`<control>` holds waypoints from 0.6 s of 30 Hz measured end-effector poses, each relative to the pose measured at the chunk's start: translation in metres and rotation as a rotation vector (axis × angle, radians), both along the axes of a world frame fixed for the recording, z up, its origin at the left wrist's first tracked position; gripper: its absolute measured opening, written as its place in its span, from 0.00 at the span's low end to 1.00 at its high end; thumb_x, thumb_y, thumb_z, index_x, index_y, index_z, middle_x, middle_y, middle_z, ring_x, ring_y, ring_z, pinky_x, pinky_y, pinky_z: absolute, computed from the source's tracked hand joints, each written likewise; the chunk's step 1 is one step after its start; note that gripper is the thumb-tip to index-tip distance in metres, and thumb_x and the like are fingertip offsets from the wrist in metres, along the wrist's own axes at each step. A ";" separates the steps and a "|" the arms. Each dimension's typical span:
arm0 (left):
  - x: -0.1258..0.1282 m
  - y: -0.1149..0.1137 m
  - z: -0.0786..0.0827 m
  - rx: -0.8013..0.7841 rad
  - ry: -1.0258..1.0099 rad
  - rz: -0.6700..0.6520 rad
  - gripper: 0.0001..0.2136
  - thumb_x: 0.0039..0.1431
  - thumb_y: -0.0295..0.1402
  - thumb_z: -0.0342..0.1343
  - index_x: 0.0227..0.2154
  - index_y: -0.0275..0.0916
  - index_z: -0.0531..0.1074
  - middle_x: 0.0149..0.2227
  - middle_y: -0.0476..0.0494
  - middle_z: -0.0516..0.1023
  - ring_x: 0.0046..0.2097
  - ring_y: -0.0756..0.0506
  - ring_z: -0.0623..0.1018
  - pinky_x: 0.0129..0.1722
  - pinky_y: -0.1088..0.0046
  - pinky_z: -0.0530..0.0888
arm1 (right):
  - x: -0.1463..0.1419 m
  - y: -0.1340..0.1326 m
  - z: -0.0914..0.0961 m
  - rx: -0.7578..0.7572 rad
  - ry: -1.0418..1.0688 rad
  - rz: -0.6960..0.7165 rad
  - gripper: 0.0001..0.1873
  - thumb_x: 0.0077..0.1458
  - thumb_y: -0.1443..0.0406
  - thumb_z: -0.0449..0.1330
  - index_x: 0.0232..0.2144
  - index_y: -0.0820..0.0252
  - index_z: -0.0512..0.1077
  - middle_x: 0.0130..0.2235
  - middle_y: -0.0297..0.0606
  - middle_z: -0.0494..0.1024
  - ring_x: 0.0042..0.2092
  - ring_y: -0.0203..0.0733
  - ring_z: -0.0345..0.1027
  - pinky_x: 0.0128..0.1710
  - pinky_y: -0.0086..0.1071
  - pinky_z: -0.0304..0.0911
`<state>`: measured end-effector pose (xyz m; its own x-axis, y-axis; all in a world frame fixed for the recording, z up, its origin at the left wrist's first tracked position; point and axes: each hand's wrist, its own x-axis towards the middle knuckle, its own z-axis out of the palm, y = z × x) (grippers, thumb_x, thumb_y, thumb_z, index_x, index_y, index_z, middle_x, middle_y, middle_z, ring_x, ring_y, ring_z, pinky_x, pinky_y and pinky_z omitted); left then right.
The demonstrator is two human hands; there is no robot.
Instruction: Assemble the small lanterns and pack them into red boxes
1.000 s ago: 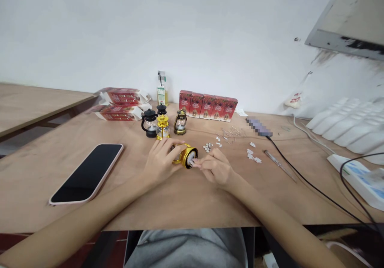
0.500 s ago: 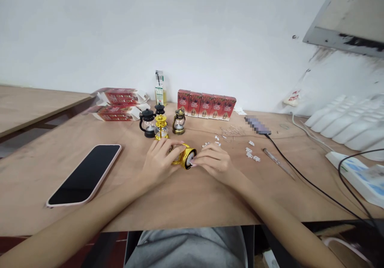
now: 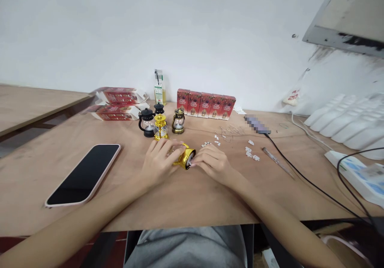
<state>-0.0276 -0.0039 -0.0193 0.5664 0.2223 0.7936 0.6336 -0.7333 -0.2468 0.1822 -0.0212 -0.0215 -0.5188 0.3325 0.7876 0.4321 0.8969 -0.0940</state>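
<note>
My left hand (image 3: 159, 158) is closed around a small gold lantern (image 3: 188, 157) lying on its side. The lantern's round base faces right, showing a pale inside. At that base my right hand (image 3: 214, 162) has its fingertips pinched together; whatever is between them is too small to make out. Just beyond my left hand stand another gold lantern (image 3: 161, 129), a black lantern (image 3: 147, 122) and a bronze lantern (image 3: 178, 121), all upright. Small round button cells (image 3: 205, 144) lie past my right fingers, near small white plastic pieces (image 3: 249, 152).
Red boxes (image 3: 205, 105) stand in a row by the wall, with open red cartons (image 3: 117, 112) to the left. A phone (image 3: 84, 175) lies at left. On the right are thin wire pieces (image 3: 231, 132), a screwdriver (image 3: 277, 162), a cabled phone (image 3: 256, 125) and a power strip (image 3: 357, 178).
My right fingers have shifted slightly at the lantern's base, and their knuckles sit a little lower. My left hand keeps its hold on the lantern.
</note>
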 end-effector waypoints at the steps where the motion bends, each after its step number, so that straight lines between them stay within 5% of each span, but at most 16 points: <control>1: 0.000 0.000 0.000 0.006 0.005 0.003 0.07 0.60 0.32 0.53 0.39 0.36 0.71 0.39 0.39 0.77 0.38 0.43 0.71 0.33 0.67 0.64 | 0.000 0.000 -0.001 -0.009 0.001 0.001 0.08 0.60 0.70 0.55 0.30 0.60 0.73 0.30 0.36 0.79 0.34 0.38 0.70 0.37 0.33 0.65; 18: 0.002 -0.004 0.001 0.043 0.012 0.033 0.06 0.60 0.30 0.52 0.37 0.39 0.72 0.38 0.42 0.78 0.37 0.44 0.72 0.31 0.69 0.62 | -0.002 0.000 -0.004 -0.033 0.039 -0.008 0.09 0.59 0.70 0.55 0.27 0.60 0.71 0.28 0.36 0.78 0.32 0.37 0.67 0.35 0.32 0.63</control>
<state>-0.0254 -0.0082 -0.0185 0.5684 0.2066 0.7964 0.6543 -0.7003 -0.2853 0.1805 -0.0208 -0.0256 -0.4848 0.3631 0.7957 0.4350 0.8894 -0.1408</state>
